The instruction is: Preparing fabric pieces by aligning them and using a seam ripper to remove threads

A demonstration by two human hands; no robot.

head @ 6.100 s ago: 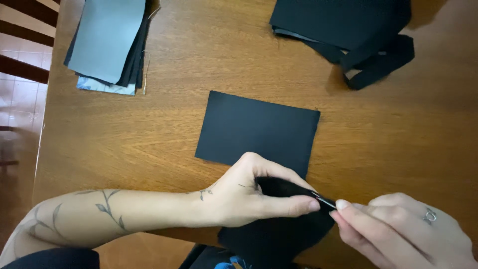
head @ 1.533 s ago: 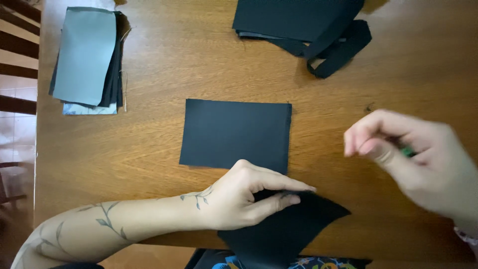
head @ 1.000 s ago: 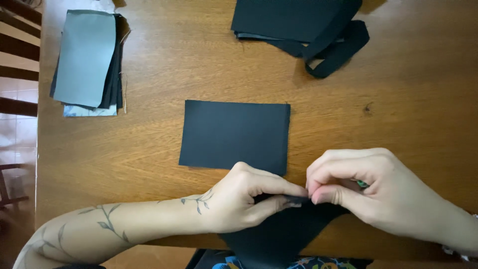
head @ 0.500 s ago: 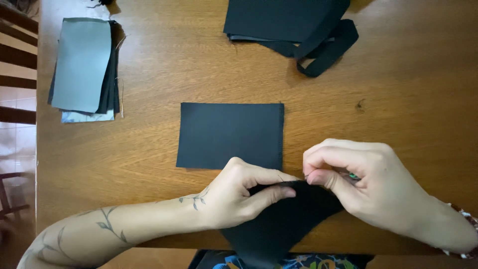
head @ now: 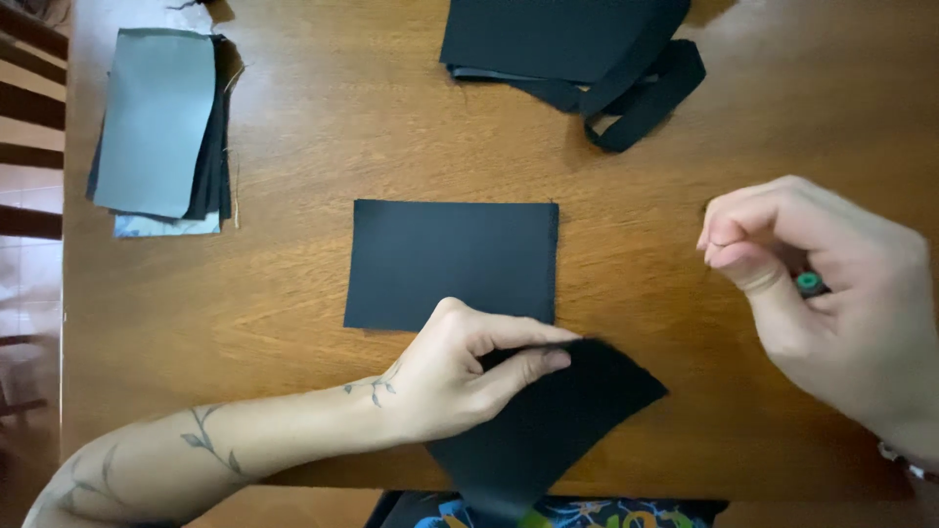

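Warm, even overhead light; soft shadows, slight motion blur.

Left hand (head: 460, 376) pinching the edge of a black fabric piece (head: 548, 420); right hand (head: 831, 303) raised aside, fingers curled, small green-tipped object (head: 808, 284) in it; black rectangle (head: 452, 264) flat on wooden bench (head: 293, 293).

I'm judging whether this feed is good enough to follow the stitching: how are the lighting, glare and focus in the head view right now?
Head view: even, warm light, with a mild sheen on the wooden table at top right. The left hand and the black fabric piece it pinches are sharp; the right hand is slightly motion-blurred. The black rectangle shows almost no texture. Short soft shadows under the fabric stacks.
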